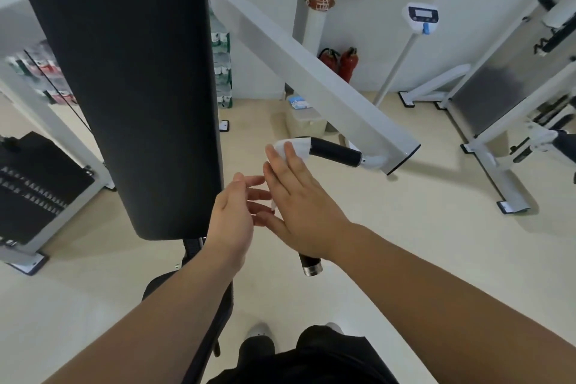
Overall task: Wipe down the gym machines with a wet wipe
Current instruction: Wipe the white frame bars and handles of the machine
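The tall back pad (124, 87) of the machine fills my left view: smooth black vinyl, long and flat with rounded corners. It looks matte and dry, so I can't tell whether it has been wiped. Beside it the white arm (311, 78) slopes down to the right, a square steel tube with a glossy painted finish and a dark cap at its end. I judge I'm early in the job. There is another white machine (498, 109) with a grey panel well apart on the right and a black weight stack (31, 190) on the left, and both are untouched as far as I can see.

From the arm's lower end a short grip handle (335, 151) sticks out towards me, a round black bar that looks rubbery. The wet wipe (299, 146) is a thin, white, crumpled sheet draped over the free end of the handle. My right hand (302, 196) lies on the wipe with straight fingers, pressing rather than clasping, and a corner of the sheet shows below by my thumb. My left hand (232, 215) is close alongside with its fingers loose and spread. I can't tell if it touches the wipe. A second handle (310, 263), black with a ribbed metal tip, pokes out under my right wrist and has not been wiped yet.
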Available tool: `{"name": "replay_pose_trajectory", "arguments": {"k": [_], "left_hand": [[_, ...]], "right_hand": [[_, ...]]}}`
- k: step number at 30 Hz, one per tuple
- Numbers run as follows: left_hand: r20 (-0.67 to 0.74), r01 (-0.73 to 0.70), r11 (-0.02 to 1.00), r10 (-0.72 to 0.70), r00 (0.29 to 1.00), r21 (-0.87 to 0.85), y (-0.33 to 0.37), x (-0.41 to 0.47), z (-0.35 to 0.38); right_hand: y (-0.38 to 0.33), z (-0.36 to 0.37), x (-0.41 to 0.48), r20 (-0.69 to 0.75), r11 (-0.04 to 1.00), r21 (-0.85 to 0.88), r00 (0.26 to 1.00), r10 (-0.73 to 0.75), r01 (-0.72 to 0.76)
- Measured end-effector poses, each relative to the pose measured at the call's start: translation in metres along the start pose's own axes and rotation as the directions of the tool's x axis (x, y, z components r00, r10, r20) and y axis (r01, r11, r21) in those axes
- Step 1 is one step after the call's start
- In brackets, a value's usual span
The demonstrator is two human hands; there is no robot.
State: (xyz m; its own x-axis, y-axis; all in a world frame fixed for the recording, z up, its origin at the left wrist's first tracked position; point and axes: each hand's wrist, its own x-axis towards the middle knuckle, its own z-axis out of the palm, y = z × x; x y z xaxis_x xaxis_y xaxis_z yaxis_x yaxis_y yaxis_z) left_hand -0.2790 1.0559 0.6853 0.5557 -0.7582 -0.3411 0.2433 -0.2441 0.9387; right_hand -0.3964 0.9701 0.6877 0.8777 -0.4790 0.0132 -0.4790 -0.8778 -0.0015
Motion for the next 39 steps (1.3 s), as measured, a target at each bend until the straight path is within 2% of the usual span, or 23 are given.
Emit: {"name": "replay_pose_trajectory", "arguments": {"k": [3,5,8,9,11,12,14,15,17,20,23,26,31,36,39], "left_hand": [[-0.005,-0.019,1.000,0.019,1.000,0.025,0.005,-0.002,-0.002],[0.018,-0.052,0.997,0.051,0.999,0.063,0.006,-0.003,-0.005],[0.086,-0.079,0.984,0.066,0.994,0.157,0.003,-0.007,-0.005],[0.119,-0.083,0.983,0.063,0.991,0.166,0.002,-0.009,-0.004],[0.161,-0.084,0.982,0.057,0.985,0.169,0.001,-0.013,-0.004],[0.164,-0.078,0.981,0.049,0.985,0.177,0.001,-0.014,-0.004],[0.152,-0.059,0.976,0.027,0.988,0.211,0.005,-0.014,-0.006],[0.150,-0.057,0.972,0.023,0.988,0.229,0.008,-0.013,-0.007],[0.158,-0.079,0.964,0.039,0.987,0.255,0.015,-0.012,-0.007],[0.181,-0.106,0.950,0.054,0.982,0.294,0.019,-0.008,-0.005],[0.227,-0.167,0.928,0.093,0.969,0.334,0.017,-0.008,-0.004],[0.243,-0.196,0.902,0.106,0.964,0.385,0.013,-0.013,-0.004],[0.249,-0.201,0.903,0.109,0.962,0.380,0.006,-0.016,0.001],[0.172,-0.162,0.929,0.109,0.979,0.331,0.008,-0.013,0.002],[0.169,-0.201,0.902,0.146,0.975,0.382,0.012,-0.010,0.001]], "right_hand": [[0.001,0.006,-0.011,-0.066,0.998,0.062,0.998,-0.017,0.022],[-0.001,0.020,-0.038,-0.116,0.981,0.175,0.991,-0.063,0.083],[-0.007,0.043,-0.074,-0.266,0.965,0.207,0.958,-0.103,0.161],[-0.009,0.048,-0.077,-0.324,0.961,0.228,0.943,-0.076,0.156],[-0.014,0.047,-0.070,-0.389,0.942,0.328,0.919,0.067,0.070],[-0.018,0.041,-0.062,-0.348,0.918,0.397,0.922,0.168,-0.017],[-0.025,0.027,-0.038,-0.162,0.834,0.509,0.929,0.334,-0.211],[-0.027,0.023,-0.027,-0.075,0.790,0.545,0.922,0.379,-0.281],[-0.027,0.021,-0.009,-0.017,0.749,0.563,0.902,0.432,-0.349],[-0.026,0.022,-0.009,-0.050,0.798,0.506,0.913,0.405,-0.326],[-0.030,0.038,-0.046,-0.139,0.919,0.342,0.957,0.254,-0.195],[-0.030,0.052,-0.091,-0.089,0.944,0.310,0.986,0.142,-0.108],[-0.020,0.048,-0.093,-0.045,0.901,0.431,0.996,0.073,-0.046],[-0.012,0.022,-0.024,-0.033,0.722,0.665,0.958,0.286,-0.192],[-0.016,0.028,-0.030,-0.064,0.770,0.614,0.962,0.265,-0.172]]}}
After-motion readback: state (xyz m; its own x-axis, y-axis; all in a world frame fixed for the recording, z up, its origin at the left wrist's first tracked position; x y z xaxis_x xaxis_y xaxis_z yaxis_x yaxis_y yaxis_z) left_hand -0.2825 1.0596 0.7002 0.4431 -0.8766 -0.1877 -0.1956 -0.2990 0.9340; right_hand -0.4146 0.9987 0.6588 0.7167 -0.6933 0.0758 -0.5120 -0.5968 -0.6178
